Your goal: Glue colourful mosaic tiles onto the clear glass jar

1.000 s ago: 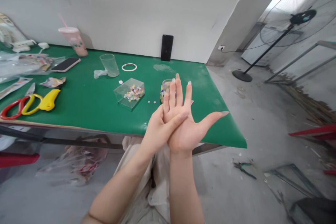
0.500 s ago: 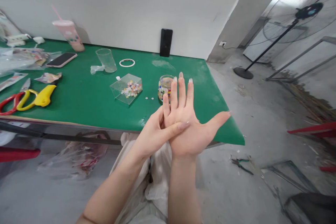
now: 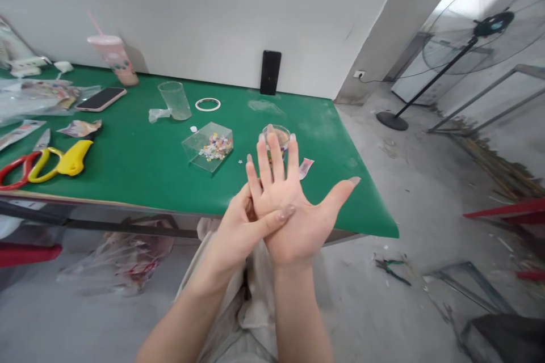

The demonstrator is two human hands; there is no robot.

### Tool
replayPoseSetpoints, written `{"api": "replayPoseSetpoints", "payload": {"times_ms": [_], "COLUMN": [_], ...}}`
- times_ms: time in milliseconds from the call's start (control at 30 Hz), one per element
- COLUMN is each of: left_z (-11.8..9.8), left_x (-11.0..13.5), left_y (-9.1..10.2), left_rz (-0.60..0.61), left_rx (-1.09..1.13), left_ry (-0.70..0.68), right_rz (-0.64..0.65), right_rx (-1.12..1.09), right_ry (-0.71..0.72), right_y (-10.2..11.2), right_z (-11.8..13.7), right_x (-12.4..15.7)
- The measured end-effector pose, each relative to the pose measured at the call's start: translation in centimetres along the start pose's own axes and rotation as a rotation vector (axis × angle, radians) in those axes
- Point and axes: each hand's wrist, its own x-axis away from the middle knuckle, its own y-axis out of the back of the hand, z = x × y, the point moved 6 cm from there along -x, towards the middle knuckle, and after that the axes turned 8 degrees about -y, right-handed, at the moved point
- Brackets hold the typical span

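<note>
My right hand (image 3: 296,210) is held palm up with its fingers stretched and its thumb spread out to the right. Nothing lies on it. My left hand (image 3: 240,227) grips it by the little-finger side, the thumb pressing across the palm. Behind my right fingers stands a round glass jar (image 3: 281,131) with coloured pieces on its side, mostly hidden. A small pink-and-white tube or packet (image 3: 306,168) shows just right of those fingers. To the left, a clear square box (image 3: 193,150) holds many small pastel bits.
On the green table (image 3: 140,164) are red-handled scissors (image 3: 15,173), a yellow-handled tool (image 3: 70,160), a phone (image 3: 102,99), a clear cup (image 3: 175,101), a white ring (image 3: 208,104) and a pink tumbler (image 3: 114,59). A black phone-like slab (image 3: 270,72) leans on the wall. Pliers (image 3: 392,270) lie on the floor.
Both hands, still clasped, have shifted a little left and down. They cover more of the jar, and the pink-and-white packet has come into sight.
</note>
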Motion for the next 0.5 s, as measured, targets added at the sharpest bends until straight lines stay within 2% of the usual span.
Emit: {"api": "replayPoseSetpoints", "payload": {"times_ms": [133,200,300,400,500], "left_z": [-0.9,-1.4,-1.5,-1.0,-0.2], "left_x": [0.5,0.5,0.3,0.1,0.1], "left_y": [2.1,2.6,3.0,3.7,4.8], "left_rz": [-0.215,-0.280,-0.324,-0.374,-0.373], "left_rx": [-0.082,-0.085,-0.066,-0.078,-0.089], "left_ry": [-0.049,-0.038,0.004,-0.011,-0.026], "right_rz": [0.008,0.023,0.041,0.044,0.066], "right_rx": [0.038,0.062,0.118,0.113,0.033], "right_ry": [-0.048,-0.048,-0.058,-0.106,-0.197], "right_y": [-1.4,-2.1,-2.3,-1.3,-0.3], "right_z": [-2.1,-2.9,-3.9,-4.9,-6.2], "right_x": [0.2,0.3,0.3,-0.4,-1.2]}}
